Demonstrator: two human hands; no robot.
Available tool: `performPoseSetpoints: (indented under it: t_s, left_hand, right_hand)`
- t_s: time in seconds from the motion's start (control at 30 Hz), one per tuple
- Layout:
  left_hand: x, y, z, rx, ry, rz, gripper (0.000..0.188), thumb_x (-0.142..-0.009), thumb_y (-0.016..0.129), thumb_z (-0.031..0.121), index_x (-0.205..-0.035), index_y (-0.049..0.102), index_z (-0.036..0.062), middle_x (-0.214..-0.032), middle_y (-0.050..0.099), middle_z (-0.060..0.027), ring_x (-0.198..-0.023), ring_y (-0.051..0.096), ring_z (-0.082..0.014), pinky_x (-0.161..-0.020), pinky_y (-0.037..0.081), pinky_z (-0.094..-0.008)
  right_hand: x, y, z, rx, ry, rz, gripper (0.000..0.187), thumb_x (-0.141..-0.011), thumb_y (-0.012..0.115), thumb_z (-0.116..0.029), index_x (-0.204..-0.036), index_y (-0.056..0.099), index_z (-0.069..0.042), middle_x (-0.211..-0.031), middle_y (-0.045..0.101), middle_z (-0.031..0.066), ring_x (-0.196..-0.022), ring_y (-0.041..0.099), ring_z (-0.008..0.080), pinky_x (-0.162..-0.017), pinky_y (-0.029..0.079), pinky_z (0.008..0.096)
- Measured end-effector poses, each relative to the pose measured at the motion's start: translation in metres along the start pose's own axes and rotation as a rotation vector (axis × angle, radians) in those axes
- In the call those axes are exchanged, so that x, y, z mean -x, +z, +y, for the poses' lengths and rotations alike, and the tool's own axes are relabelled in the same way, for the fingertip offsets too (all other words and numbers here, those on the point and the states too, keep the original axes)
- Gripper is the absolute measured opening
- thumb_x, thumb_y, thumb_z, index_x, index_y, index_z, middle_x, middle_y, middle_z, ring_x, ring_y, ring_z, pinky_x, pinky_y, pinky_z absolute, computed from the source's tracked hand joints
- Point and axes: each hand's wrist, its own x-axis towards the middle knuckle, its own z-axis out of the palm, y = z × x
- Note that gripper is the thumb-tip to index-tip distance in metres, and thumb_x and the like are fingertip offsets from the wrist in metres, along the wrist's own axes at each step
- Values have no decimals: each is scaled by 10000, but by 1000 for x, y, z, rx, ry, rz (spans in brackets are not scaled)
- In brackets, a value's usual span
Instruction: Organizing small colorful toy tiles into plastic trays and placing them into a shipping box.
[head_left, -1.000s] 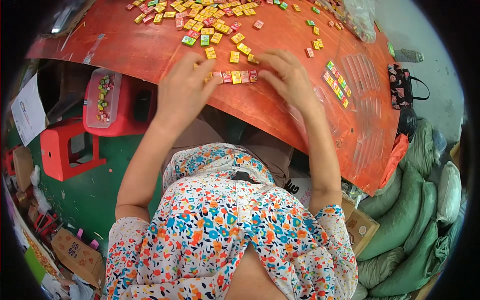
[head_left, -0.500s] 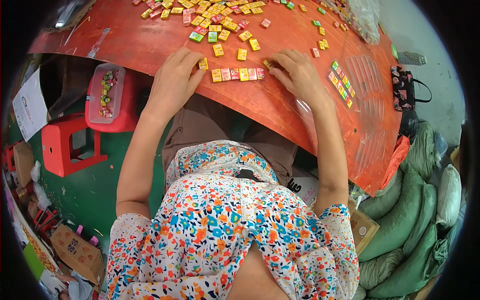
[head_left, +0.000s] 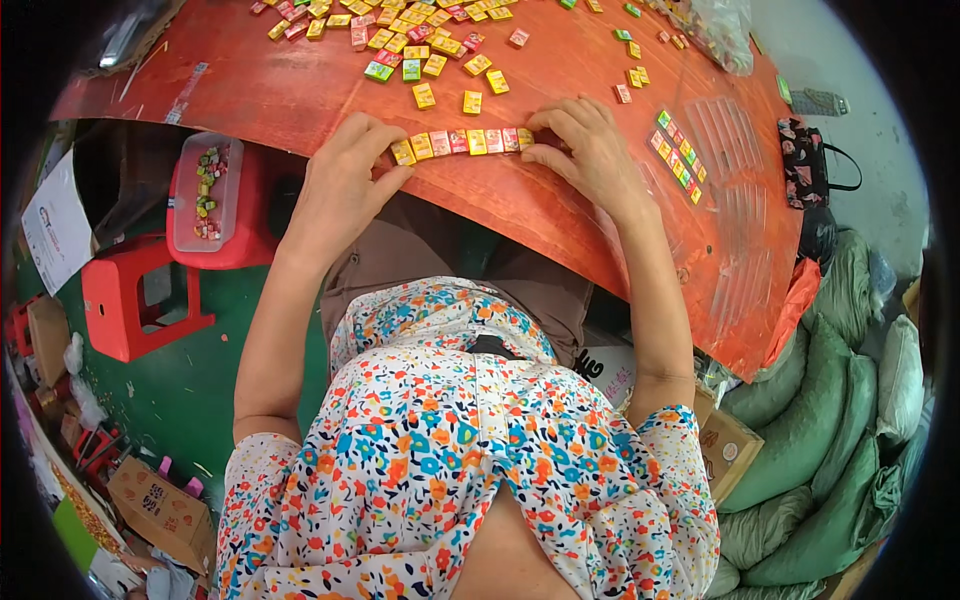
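Note:
A row of small candy-like boxes [head_left: 458, 141], yellow and pink-red, lies side by side near the table's front edge. At its left end, my left hand [head_left: 345, 185] grips a yellow box [head_left: 403, 152] between thumb and fingers; this box sits slightly tilted against the row. My right hand [head_left: 590, 160] closes its thumb and fingers around the yellow box [head_left: 525, 139] at the right end. Just beyond the row lie two loose yellow boxes [head_left: 472, 101].
A heap of similar boxes [head_left: 400, 30] covers the far part of the red table [head_left: 290, 90]. To the right are a filled set of boxes [head_left: 679, 155] and clear plastic trays [head_left: 728, 135]. A plastic tub [head_left: 208, 190] stands on a red stool at left.
Both hands have brought their yellow boxes inward against the two ends of the row, making it longer. The view has shifted slightly.

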Motion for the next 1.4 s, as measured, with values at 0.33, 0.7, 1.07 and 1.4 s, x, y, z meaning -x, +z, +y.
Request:
performPoseSetpoints:
  t_s: [0.33,0.7,1.07,1.4]
  left_hand:
    - [-3,4,2,-25,-18,-70,422,-756,739,62,-1154,611,7,-975,578,-132,-836,618,-302,-726,499,-383]
    - [-9,-1,7,29,-44,-90,433,-758,746,97,-1158,611,-1,-992,591,-135,-819,617,-304,-720,497,-384]
    - [-27,15,25,-136,20,-117,274,-789,750,119,-1027,685,-1,-844,567,-116,-710,593,-233,-631,476,-346]
    - [-104,107,84,27,493,-313,217,-821,709,226,-934,687,42,-860,578,-101,-749,610,-268,-648,492,-384]
  right_hand:
    - [-1,2,3,-111,-48,-25,420,-825,706,-257,-1198,617,-85,-1113,619,110,-1078,569,317,-1128,303,494]
    - [2,-7,-13,-45,35,62,415,-827,707,-281,-1191,629,-100,-1190,610,107,-1056,595,308,-944,443,441]
    - [9,16,-40,-11,114,89,257,-854,662,-242,-1064,658,-93,-988,610,96,-935,601,296,-853,454,426]
    - [116,-42,-20,64,499,314,259,-831,696,-143,-1056,656,-21,-941,608,123,-858,609,309,-727,498,385]
